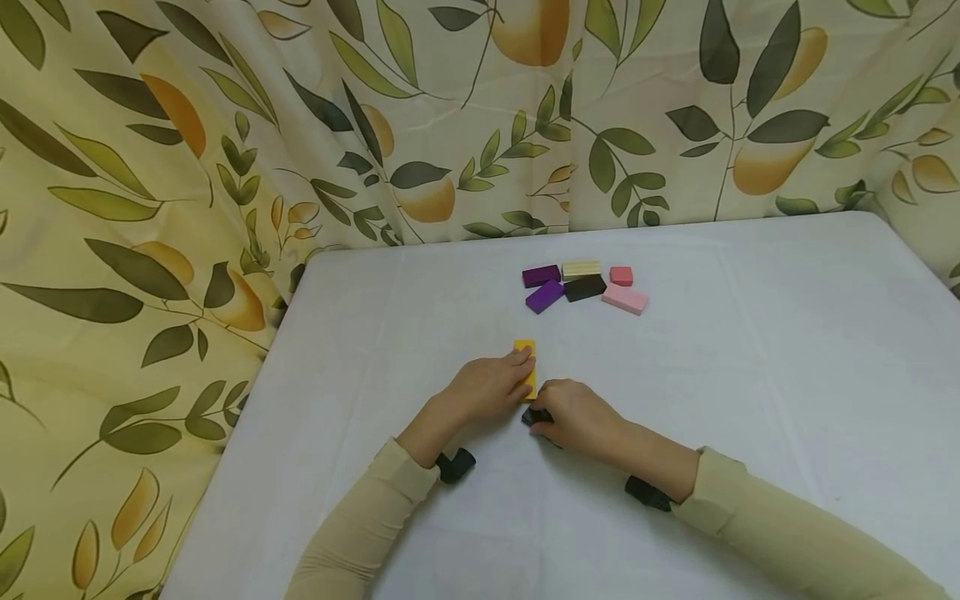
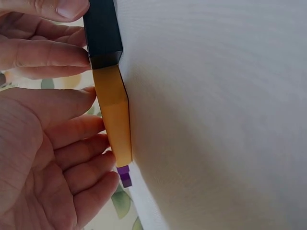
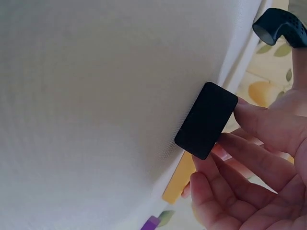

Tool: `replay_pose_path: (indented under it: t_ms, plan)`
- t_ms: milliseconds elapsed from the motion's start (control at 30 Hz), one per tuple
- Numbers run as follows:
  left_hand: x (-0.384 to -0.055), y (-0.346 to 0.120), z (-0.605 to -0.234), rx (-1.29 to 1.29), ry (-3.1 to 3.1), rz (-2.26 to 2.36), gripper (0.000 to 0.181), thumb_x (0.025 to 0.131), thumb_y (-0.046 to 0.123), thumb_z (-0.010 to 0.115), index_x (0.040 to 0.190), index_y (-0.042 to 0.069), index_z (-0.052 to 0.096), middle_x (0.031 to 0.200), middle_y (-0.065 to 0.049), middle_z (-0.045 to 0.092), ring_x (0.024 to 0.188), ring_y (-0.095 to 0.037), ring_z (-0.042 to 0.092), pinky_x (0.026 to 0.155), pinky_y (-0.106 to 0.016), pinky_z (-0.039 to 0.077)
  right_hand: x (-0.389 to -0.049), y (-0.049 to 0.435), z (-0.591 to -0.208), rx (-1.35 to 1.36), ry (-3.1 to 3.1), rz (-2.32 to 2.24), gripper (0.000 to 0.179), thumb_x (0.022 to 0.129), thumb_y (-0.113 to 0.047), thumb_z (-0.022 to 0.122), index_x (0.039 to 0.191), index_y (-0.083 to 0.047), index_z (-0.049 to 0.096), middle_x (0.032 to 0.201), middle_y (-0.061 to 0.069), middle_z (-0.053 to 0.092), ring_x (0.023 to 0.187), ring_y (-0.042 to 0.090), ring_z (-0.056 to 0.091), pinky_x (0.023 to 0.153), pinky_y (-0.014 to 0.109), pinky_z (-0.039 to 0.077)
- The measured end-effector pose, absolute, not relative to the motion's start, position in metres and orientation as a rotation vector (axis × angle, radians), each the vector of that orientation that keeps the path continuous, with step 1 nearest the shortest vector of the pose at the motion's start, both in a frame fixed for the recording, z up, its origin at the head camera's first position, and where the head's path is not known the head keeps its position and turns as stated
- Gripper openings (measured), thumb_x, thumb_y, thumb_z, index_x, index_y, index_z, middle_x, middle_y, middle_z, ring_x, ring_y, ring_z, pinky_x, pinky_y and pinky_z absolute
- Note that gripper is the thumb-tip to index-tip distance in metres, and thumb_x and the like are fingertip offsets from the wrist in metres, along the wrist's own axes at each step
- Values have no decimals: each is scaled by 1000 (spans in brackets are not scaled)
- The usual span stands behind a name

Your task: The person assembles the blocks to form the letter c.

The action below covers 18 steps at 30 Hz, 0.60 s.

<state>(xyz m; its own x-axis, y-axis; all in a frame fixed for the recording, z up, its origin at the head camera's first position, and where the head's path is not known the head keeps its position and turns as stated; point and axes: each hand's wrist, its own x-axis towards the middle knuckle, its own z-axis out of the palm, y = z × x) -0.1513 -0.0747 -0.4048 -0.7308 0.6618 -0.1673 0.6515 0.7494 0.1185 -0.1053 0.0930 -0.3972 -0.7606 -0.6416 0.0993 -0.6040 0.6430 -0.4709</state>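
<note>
Left hand [image 1: 489, 388] rests its fingers on yellow block [image 2: 115, 112], apparently steadying it, while right hand [image 1: 581, 421] pinches black block [image 3: 206, 120] by its six-o'clock end.

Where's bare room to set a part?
On the white cloth-covered table: wide patch right of the pale pink rectangular block, beyond the beige right sleeve; another between left grip and the table's left edge. Crowded: the back cluster of six coloured blocks, and centre, where left grip touches the yellow rectangular block and right grip holds a black rectangular block.
</note>
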Motion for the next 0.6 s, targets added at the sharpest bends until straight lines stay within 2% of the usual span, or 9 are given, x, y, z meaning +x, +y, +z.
replay_pose_path:
  t_ms: [600]
  plan:
    - [-151,-76,-404,1067,2743,84,46,97,29,45,138,9,43,143,-5,36,122,-18,45,90,-31,43,-103,90,-399,-956,2808,-766,20,72,-8,78,87,3,70,77,5,66,70,15,60,66,29,50]
